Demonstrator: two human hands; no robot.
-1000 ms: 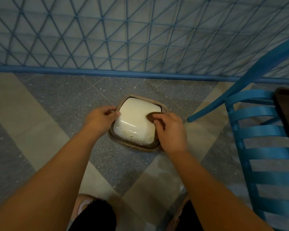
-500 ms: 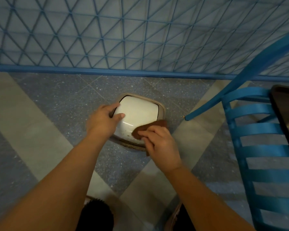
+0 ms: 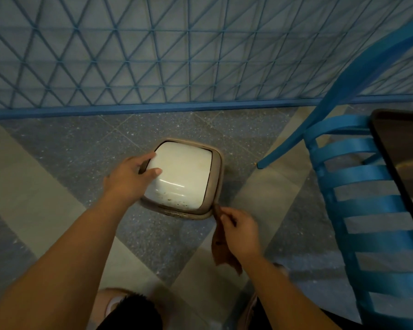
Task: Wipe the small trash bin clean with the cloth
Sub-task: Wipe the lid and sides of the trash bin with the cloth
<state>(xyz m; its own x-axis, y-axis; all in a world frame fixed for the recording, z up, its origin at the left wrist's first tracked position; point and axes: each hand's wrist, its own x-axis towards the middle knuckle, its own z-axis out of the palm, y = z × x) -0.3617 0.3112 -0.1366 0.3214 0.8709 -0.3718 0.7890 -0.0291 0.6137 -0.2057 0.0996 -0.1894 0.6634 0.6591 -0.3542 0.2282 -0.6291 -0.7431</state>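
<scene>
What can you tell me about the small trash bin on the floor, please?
The small trash bin stands upright on the speckled floor near the blue lattice fence. It has a glossy white, rounded-square lid set in a tan plastic-looking rim. Dark specks soil the lid's near edge. The left hand rests on its left side; the brown cloth, held by the right hand, meets its near right corner.

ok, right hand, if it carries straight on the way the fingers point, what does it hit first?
The right hand, pinching the cloth, points up-left at the near right corner of the trash bin. It would likely meet the tan rim there first, below the white lid. Depth from one view is uncertain.
</scene>
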